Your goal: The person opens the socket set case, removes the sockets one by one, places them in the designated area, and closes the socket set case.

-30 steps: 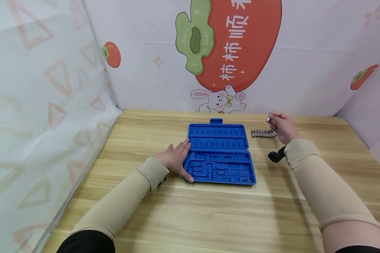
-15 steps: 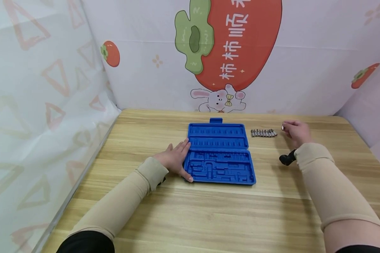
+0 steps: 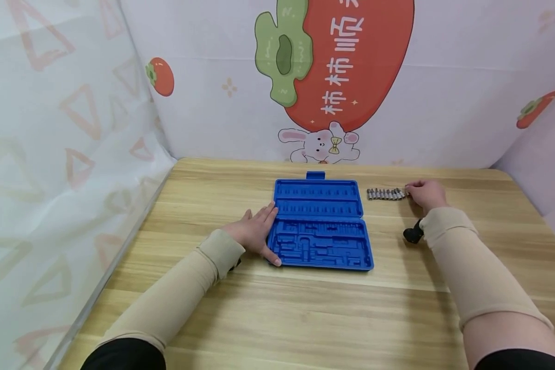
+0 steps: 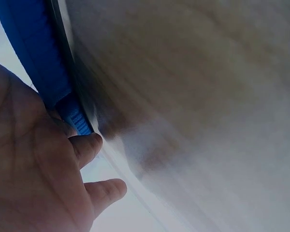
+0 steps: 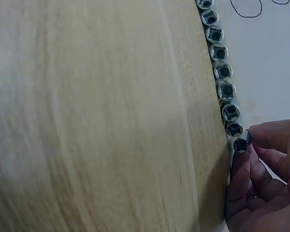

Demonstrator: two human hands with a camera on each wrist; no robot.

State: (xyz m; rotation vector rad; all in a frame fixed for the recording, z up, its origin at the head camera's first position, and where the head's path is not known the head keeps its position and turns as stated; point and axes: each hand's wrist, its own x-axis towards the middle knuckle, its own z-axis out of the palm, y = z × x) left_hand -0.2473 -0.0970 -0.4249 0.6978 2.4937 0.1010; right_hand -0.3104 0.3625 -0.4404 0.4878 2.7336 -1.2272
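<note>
An open blue plastic socket-set case [image 3: 319, 223] lies flat on the wooden table, its moulded slots bare. My left hand [image 3: 254, 231] rests against the case's left side with fingers spread, thumb at the near corner; the left wrist view shows the palm [image 4: 34, 159] beside the blue edge. To the right of the lid, a row of small metal sockets [image 3: 384, 194] lies side by side. My right hand [image 3: 427, 195] pinches one socket [image 5: 241, 144] between thumb and fingertips at the row's right end. In the right wrist view the square drive holes face the camera.
The wooden table [image 3: 277, 318] runs up to a white printed backdrop [image 3: 213, 113] at the back. White sheeting [image 3: 74, 154] hangs along the left side. A black wrist-camera mount [image 3: 413, 234] sticks out under the right wrist.
My right hand moves right and down with the socket, then back left to the end of the row. My left hand stays at the case.
</note>
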